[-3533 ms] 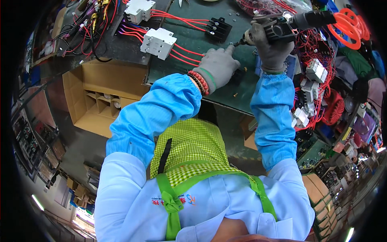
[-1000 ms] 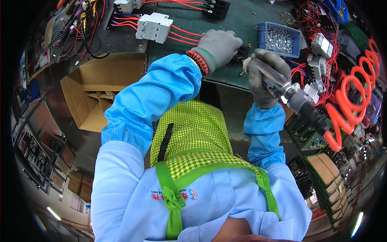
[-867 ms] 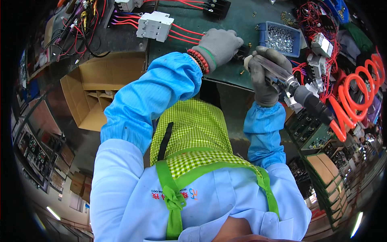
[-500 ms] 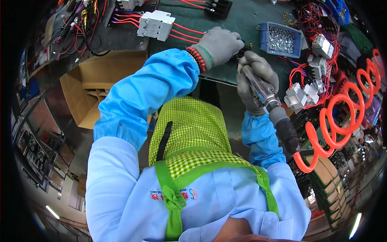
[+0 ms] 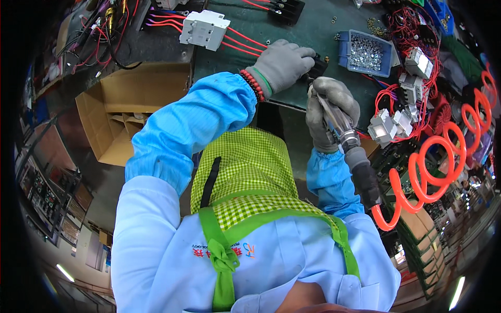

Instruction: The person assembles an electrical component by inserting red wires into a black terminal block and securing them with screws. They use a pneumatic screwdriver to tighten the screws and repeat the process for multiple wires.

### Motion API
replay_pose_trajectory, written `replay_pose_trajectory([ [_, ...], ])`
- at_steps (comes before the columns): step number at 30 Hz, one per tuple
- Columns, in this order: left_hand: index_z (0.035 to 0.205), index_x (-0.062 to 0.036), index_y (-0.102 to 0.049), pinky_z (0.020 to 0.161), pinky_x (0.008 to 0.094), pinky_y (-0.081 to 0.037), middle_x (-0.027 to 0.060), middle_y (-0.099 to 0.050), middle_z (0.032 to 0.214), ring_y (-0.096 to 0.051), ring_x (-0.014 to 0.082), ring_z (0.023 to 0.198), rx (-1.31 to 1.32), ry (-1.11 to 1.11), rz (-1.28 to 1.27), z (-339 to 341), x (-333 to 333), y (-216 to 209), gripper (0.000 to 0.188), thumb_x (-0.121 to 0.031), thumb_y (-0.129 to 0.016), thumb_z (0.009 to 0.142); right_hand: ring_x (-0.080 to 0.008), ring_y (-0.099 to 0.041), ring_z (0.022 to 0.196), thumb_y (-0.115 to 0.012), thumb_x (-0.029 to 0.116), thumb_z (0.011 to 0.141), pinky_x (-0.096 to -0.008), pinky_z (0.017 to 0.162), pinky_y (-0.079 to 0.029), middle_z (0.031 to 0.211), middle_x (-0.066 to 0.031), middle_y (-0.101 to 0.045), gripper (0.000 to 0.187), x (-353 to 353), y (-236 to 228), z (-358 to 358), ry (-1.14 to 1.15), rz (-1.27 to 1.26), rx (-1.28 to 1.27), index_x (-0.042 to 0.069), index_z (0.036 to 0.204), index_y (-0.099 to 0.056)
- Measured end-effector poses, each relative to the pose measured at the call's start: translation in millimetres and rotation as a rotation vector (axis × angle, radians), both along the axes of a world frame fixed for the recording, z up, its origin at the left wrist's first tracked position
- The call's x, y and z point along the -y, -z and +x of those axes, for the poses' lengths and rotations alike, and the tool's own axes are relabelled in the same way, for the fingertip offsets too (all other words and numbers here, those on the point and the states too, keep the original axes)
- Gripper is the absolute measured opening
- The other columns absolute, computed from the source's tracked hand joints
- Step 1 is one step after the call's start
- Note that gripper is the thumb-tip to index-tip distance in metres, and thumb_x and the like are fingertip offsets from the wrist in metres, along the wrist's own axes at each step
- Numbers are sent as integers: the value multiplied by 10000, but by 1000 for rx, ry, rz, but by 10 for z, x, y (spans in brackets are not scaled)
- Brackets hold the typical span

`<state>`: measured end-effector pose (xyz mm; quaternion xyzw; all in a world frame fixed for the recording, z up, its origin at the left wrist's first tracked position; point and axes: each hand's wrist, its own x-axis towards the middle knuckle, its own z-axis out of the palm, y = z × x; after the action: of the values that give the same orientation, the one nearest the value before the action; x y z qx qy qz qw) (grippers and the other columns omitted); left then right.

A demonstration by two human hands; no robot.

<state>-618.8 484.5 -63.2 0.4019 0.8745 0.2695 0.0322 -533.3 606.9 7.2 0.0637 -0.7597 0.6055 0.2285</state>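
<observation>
- Nearest: a checked apron (image 5: 245,172); just beyond it, a bare bench edge.
- The right hand (image 5: 342,96), gloved, is closed around a driver (image 5: 360,161). Its rear end, trailing a coiled red hose (image 5: 386,225), has swung down towards the wearer over the last second; its nose now points up at the work.
- The left hand (image 5: 284,65), also gloved, curls over a black block (image 5: 318,67) near the bench's front edge. Whether it grips or only steadies it, I cannot tell.
- So driver and block now meet at the fingertips; whether the bit touches is hidden.
- Farther: a white breaker (image 5: 205,30) to the left, and a blue tray (image 5: 343,52) of nuts to the right, partly covered a few seconds ago, now in plain view.
- Farthest: a second block (image 5: 287,10), wired in red.
</observation>
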Motion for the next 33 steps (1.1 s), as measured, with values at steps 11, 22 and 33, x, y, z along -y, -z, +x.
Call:
replay_pose_trajectory([
  [11,934,-154,-674,775,386,-482,-7,-670,1107,-637,234,884,25,13,179,-23,31,-4,135,-211,-678,811,-245,-651,868,-656,-129,764,-363,779,-558,1010,-146,-658,421,-47,-153,-101,-105,16,-38,57,1108,-501],
  [22,950,-156,-663,822,411,-479,-10,-661,1085,-636,234,909,60,-5,162,-109,-29,-42,162,-209,-672,797,-278,-654,873,-670,-113,724,-392,790,-548,951,-153,-668,383,-181,-201,-245,-102,84,-69,47,1041,-526],
  [33,979,-146,-689,819,417,-464,28,-652,1128,-634,258,957,189,191,-175,-288,-48,-200,204,-255,-617,823,-271,-657,889,-672,-118,729,-385,799,-549,955,-156,-668,384,-141,-167,-263,-100,59,-30,47,1043,-525],
])
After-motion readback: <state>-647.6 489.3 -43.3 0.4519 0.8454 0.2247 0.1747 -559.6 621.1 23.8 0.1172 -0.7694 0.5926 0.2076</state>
